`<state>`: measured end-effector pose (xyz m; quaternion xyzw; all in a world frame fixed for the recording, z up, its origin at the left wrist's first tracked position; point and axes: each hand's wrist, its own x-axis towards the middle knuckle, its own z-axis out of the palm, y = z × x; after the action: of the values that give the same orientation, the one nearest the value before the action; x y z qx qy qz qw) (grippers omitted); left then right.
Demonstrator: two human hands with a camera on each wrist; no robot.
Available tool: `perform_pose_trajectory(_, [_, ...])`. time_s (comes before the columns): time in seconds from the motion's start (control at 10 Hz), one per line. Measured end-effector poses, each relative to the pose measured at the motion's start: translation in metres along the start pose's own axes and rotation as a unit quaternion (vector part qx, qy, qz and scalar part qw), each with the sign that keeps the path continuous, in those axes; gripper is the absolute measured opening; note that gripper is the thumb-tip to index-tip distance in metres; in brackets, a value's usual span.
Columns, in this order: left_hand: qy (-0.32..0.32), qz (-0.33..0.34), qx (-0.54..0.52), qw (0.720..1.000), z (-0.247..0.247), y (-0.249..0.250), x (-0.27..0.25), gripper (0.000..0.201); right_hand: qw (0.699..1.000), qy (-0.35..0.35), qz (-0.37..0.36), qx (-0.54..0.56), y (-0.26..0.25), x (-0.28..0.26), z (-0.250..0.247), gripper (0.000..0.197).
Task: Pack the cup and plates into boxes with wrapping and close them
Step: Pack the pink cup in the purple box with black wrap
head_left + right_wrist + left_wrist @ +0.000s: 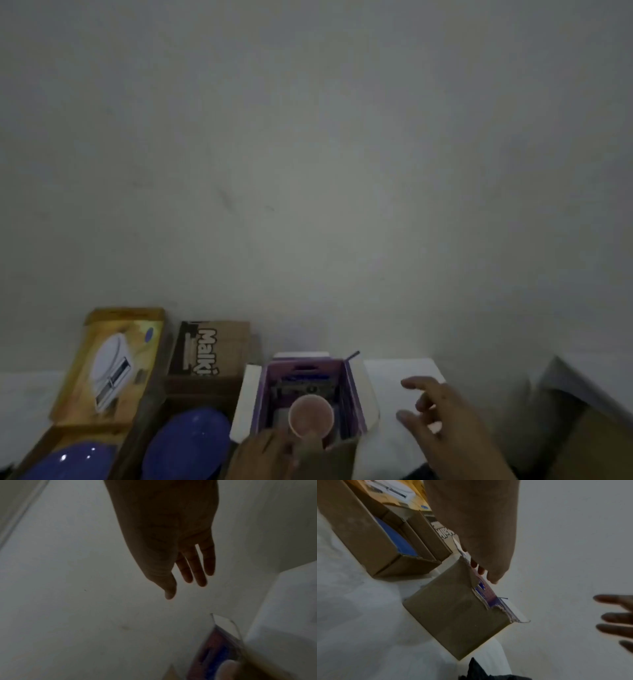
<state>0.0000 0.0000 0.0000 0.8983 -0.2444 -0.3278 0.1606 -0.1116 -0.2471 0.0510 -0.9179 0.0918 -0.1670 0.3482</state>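
Your left hand [270, 452] sits at the near edge of the purple-lined box [352, 387], fingers at the pink cup [311, 415]; whether they grip it is too blurred to tell. The cup stands upright inside that box, mouth up, just beyond your fingers. Your right hand [445, 421] hovers to the right of the box with fingers spread and relaxed, holding nothing, above a white sheet [397, 377]. Left of your left hand, a brown box [205, 383] holds a blue plate [186, 442]; further left, a yellow box [68, 435] with its printed lid raised holds another blue plate [73, 460].
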Motion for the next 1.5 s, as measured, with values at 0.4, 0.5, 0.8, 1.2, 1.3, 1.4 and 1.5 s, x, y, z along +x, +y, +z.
perform_pose_trajectory(0.4, [0.284, 0.12, 0.113, 0.944, 0.056, -0.038, 0.036, 0.052, 0.909, -0.18, 0.274, -0.256, 0.071, -0.075, 0.096, 0.069])
perform_pose_trajectory(0.5, [0.278, 0.13, 0.102, 0.946, 0.054, -0.037, 0.029, 0.041, 0.93, -0.106, 0.228, -0.268, 0.072, -0.087, 0.101, 0.04])
perform_pose_trajectory(0.8, [0.264, 0.14, 0.034, 0.954, 0.051, -0.031, 0.022, 0.02, 0.946, 0.247, 0.129, -0.166, 0.03, -0.064, 0.078, 0.019])
perform_pose_trajectory(1.2, [0.228, 0.177, -0.036, 0.957, 0.055, -0.037, 0.029, 0.027, 0.976, 0.14, 0.069, 0.152, 0.002, 0.012, 0.102, 0.029])
perform_pose_trajectory(1.3, [0.234, 0.195, 0.019, 0.952, 0.059, -0.036, 0.028, 0.036, 0.987, -0.105, 0.055, -0.109, 0.025, 0.005, 0.123, 0.066])
perform_pose_trajectory(1.4, [0.229, 0.193, -0.029, 0.954, 0.056, -0.034, 0.028, 0.035, 0.959, -0.122, 0.038, -0.251, 0.034, 0.003, 0.126, 0.066])
perform_pose_trajectory(1.5, [0.251, 0.195, -0.113, 0.941, 0.044, -0.031, 0.034, 0.031, 0.945, 0.012, -0.049, -0.324, 0.035, 0.015, 0.118, 0.032])
